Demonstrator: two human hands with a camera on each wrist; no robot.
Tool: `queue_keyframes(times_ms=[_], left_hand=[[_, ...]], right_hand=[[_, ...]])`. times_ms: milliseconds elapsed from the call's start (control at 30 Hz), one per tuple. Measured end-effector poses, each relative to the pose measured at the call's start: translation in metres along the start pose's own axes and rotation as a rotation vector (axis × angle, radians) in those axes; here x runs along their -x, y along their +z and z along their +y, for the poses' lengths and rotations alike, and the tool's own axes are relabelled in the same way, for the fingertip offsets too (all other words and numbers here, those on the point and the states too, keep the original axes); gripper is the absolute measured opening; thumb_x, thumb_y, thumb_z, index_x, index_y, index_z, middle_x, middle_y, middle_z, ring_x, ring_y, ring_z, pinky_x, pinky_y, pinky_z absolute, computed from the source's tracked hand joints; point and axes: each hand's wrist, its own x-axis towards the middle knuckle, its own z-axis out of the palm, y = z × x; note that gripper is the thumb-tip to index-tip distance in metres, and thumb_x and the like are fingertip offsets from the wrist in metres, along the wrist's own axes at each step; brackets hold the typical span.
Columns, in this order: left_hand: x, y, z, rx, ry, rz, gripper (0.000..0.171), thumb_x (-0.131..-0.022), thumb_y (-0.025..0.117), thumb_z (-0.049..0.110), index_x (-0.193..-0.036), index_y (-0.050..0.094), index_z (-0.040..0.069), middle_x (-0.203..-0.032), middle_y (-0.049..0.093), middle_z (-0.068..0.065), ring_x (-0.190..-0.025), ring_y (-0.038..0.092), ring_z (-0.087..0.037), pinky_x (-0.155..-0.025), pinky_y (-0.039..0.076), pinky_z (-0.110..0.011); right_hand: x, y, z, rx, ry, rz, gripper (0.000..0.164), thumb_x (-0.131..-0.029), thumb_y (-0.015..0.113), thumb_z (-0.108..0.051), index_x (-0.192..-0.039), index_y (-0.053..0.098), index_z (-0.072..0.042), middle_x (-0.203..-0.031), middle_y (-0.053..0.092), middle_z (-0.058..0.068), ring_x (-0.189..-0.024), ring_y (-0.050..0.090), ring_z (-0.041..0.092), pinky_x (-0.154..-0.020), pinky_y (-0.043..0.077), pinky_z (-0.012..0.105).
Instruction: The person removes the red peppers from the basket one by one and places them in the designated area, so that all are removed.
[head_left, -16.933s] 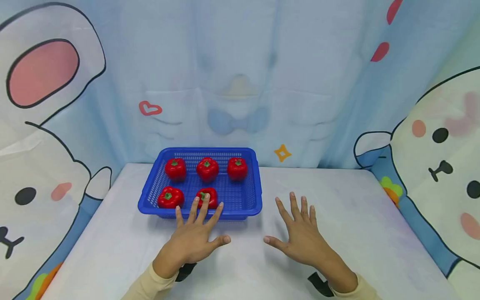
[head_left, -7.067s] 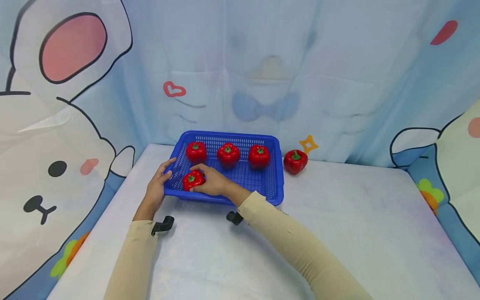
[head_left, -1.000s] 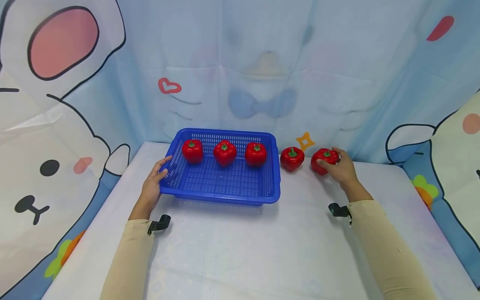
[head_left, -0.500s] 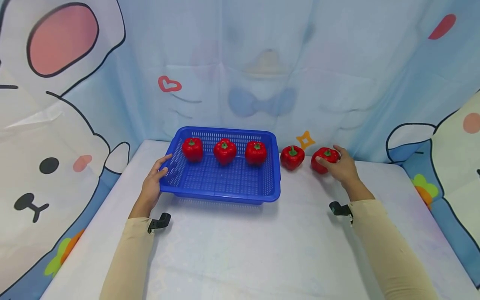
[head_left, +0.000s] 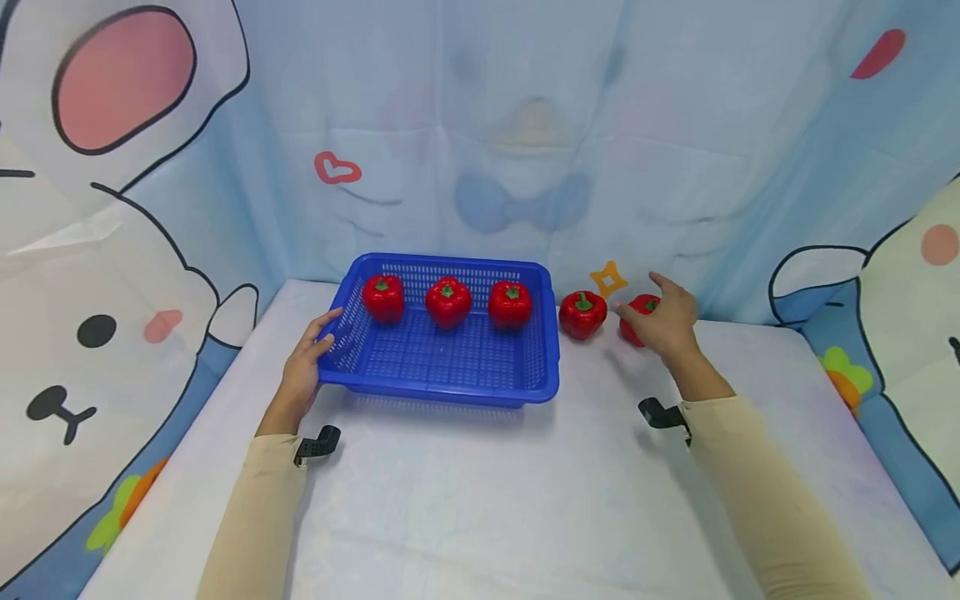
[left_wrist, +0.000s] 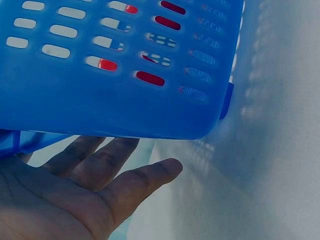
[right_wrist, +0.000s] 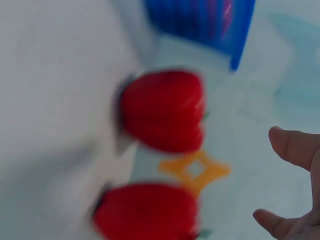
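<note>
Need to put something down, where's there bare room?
Bare: tabletop before the blue basket, between the sleeves, and the basket's front half. Crowded: its back, with three peppers, and right of it, two peppers by the right hand.

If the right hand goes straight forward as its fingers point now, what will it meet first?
Probably the curtain; the right hand seems raised above the nearest pepper, though depth is unclear.

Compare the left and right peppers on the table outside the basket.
The left pepper sits beside the basket; the right pepper sits farther from it. In the head view, the right hand partly hides the right pepper; no hand covers the left pepper. Both are red, green-stemmed and on the table.
</note>
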Motion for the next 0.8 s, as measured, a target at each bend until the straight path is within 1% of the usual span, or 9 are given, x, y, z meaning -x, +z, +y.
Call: queue_keyframes(times_ms=[67,167,267,333,367,433,600,667,800], left_hand=[[0.000,-0.001,-0.001,-0.002,-0.004,0.005,0.047,-0.108,0.026,0.024,-0.153,0.031,0.035,-0.167,0.007,0.000,-0.149,0.021,-0.035,-0.119,0.022,-0.056],[0.000,-0.002,-0.002,-0.003,-0.003,0.006,0.047,-0.108,0.026,0.023,-0.153,0.031,0.035,-0.167,0.008,0.000,-0.148,0.022,-0.035,-0.119,0.023,-0.055],[-0.001,-0.002,-0.002,0.003,-0.003,0.003,0.047,-0.108,0.026,0.023,-0.153,0.032,0.034,-0.167,0.008,-0.001,-0.147,0.023,-0.036,-0.118,0.024,-0.055],[-0.002,-0.002,-0.002,0.005,-0.004,0.000,0.047,-0.108,0.026,0.023,-0.153,0.032,0.034,-0.167,0.008,-0.001,-0.146,0.024,-0.035,-0.118,0.025,-0.054],[-0.002,-0.002,-0.001,0.008,-0.005,-0.001,0.047,-0.108,0.026,0.023,-0.153,0.031,0.035,-0.167,0.009,-0.001,-0.146,0.025,-0.035,-0.117,0.026,-0.054],[-0.003,-0.002,-0.001,0.010,-0.004,-0.003,0.048,-0.108,0.026,0.022,-0.153,0.031,0.035,-0.167,0.010,-0.002,-0.145,0.027,-0.035,-0.116,0.027,-0.053],[-0.002,-0.001,0.000,0.003,-0.007,-0.004,0.048,-0.108,0.025,0.022,-0.154,0.030,0.034,-0.166,0.010,-0.004,-0.143,0.028,-0.036,-0.115,0.028,-0.053],[-0.002,-0.002,0.000,-0.001,-0.008,-0.007,0.048,-0.108,0.025,0.021,-0.154,0.030,0.034,-0.166,0.010,-0.004,-0.144,0.028,-0.036,-0.115,0.029,-0.054],[-0.002,-0.002,0.000,-0.006,-0.006,-0.007,0.048,-0.107,0.025,0.022,-0.154,0.029,0.034,-0.166,0.011,-0.004,-0.143,0.030,-0.036,-0.115,0.030,-0.054]], right_hand=[[0.006,0.006,-0.017,-0.033,-0.055,-0.028,0.086,-0.090,0.069,-0.032,-0.157,0.020,-0.010,-0.159,0.017,0.028,-0.147,0.015,0.046,-0.109,0.028,0.070],[0.012,0.016,-0.037,-0.100,-0.139,-0.123,0.087,-0.089,0.070,-0.034,-0.158,0.021,-0.015,-0.162,0.014,0.025,-0.149,0.014,0.045,-0.109,0.027,0.071],[0.012,0.029,-0.051,-0.134,-0.223,-0.229,0.088,-0.089,0.072,-0.036,-0.158,0.021,-0.019,-0.164,0.014,0.020,-0.151,0.011,0.043,-0.110,0.023,0.071],[0.011,0.039,-0.058,-0.134,-0.265,-0.275,0.089,-0.088,0.073,-0.035,-0.158,0.022,-0.019,-0.164,0.016,0.018,-0.151,0.013,0.042,-0.112,0.023,0.070],[0.010,0.044,-0.061,-0.131,-0.271,-0.297,0.089,-0.087,0.074,-0.034,-0.158,0.022,-0.020,-0.164,0.017,0.017,-0.151,0.014,0.042,-0.112,0.024,0.069],[0.008,0.055,-0.066,-0.136,-0.254,-0.334,0.090,-0.086,0.075,-0.034,-0.158,0.022,-0.022,-0.164,0.018,0.017,-0.149,0.019,0.043,-0.111,0.029,0.067],[0.000,0.075,-0.073,-0.147,-0.201,-0.382,0.090,-0.084,0.077,-0.031,-0.157,0.025,-0.027,-0.164,0.016,0.018,-0.148,0.020,0.046,-0.108,0.033,0.066],[-0.004,0.081,-0.075,-0.135,-0.201,-0.384,0.089,-0.083,0.078,-0.031,-0.156,0.027,-0.027,-0.163,0.016,0.019,-0.149,0.015,0.045,-0.109,0.031,0.067],[-0.011,0.091,-0.079,-0.109,-0.211,-0.385,0.087,-0.083,0.079,-0.029,-0.155,0.031,-0.022,-0.162,0.018,0.022,-0.148,0.018,0.046,-0.110,0.031,0.066]])
